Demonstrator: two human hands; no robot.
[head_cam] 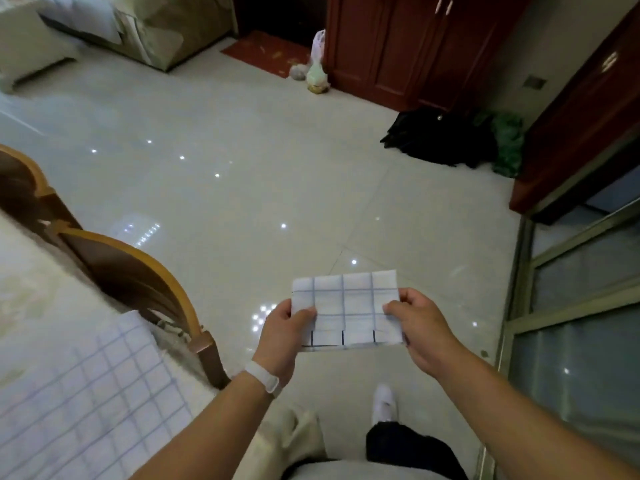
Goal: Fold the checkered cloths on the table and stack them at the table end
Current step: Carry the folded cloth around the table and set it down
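Observation:
A small folded white cloth with a blue check [348, 308] hangs in the air over the floor, held flat between both hands. My left hand [284, 332] pinches its left edge with the thumb on top. My right hand [417, 322] pinches its right edge the same way. A second checkered cloth [86, 400] lies spread out on the table [31, 289] at the lower left, apart from both hands.
A wooden chair [138, 282] stands against the table's edge, left of my hands. Glossy tiled floor [242, 185] stretches ahead. A black bag [436, 136] and a green bundle [507, 147] lie by the red wooden cabinets [408, 46]. A glass sliding door [581, 306] is on the right.

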